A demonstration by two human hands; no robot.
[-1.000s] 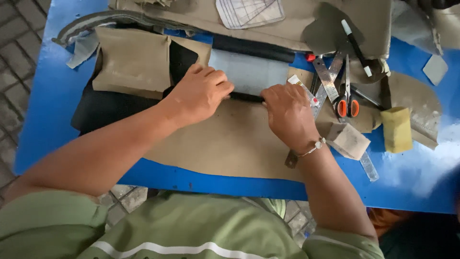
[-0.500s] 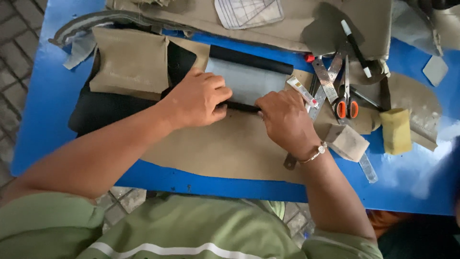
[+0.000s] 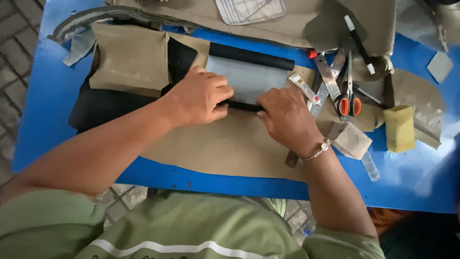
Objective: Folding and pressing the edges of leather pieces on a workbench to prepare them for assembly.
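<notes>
Both my arms are reaching forward over the blue table [image 3: 52, 96], hands palm-down and close together. My left hand [image 3: 199, 96] is curling its fingers down, grip clamping on the near black rolled edge [image 3: 242, 106] of the grey sheet [image 3: 249, 76]. My right hand [image 3: 287, 117] is sitting just beside it, knuckles up, fingers folding over the same black edge, so that grip is also closing on it. Only a short stretch of the roll is showing between my two hands. The grey sheet is lying just beyond my fingertips, with a second black roll [image 3: 251, 56] along its far side. All of this is resting on a big tan piece of material [image 3: 225, 144]. To the right of my right hand, scissors with orange handles [image 3: 348, 93] are lying near metal rulers [image 3: 328, 72], and a yellow sponge [image 3: 399, 128] is sitting farther right.
</notes>
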